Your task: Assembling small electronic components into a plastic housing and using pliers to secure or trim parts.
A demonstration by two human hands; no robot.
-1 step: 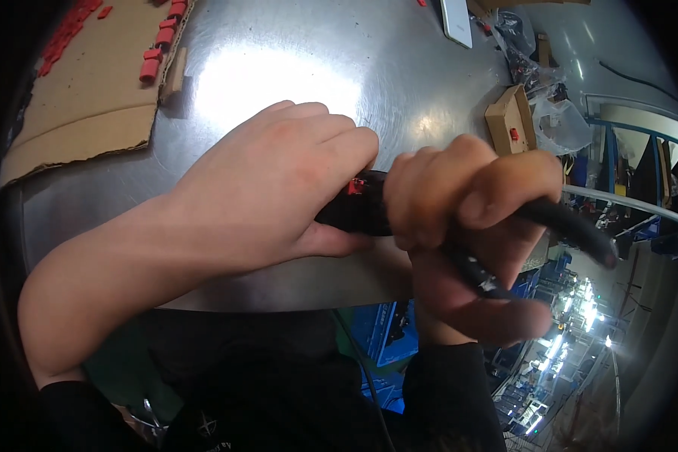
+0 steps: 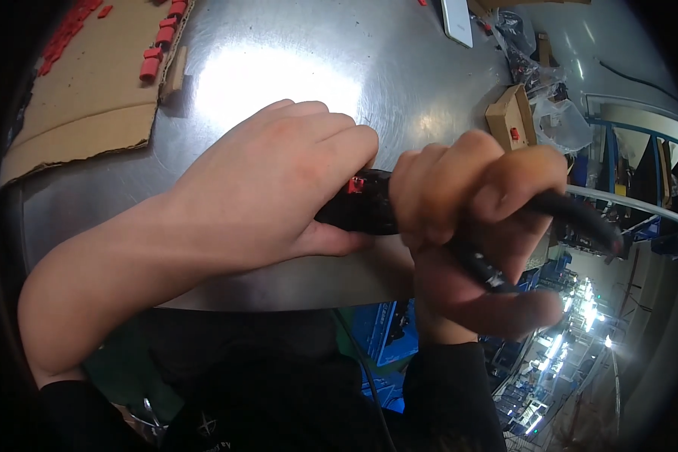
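Note:
My left hand (image 2: 279, 181) comes in from the left, back of the hand upward, its fingers and thumb closed round a black piece (image 2: 365, 207). A small red part (image 2: 355, 184) shows on that piece near my index finger. Close against its right side is my right hand (image 2: 467, 196), wrapped round a tool with two black handles (image 2: 576, 218), which looks like pliers. The handles spread apart to the right, one beside my thumb. Whatever the tool's head touches is hidden by my fingers.
Cardboard (image 2: 83, 113) at the far left carries red parts (image 2: 151, 64). A phone (image 2: 456, 22) lies at the back. Toward the right stand a small cardboard box (image 2: 508, 120) and plastic bags (image 2: 557, 120). Blue crates (image 2: 392, 331) are below the metal table's (image 2: 271, 297) front edge.
My right hand and the tool have shifted slightly to the right, showing a little more of the black piece. The left hand has stayed in place.

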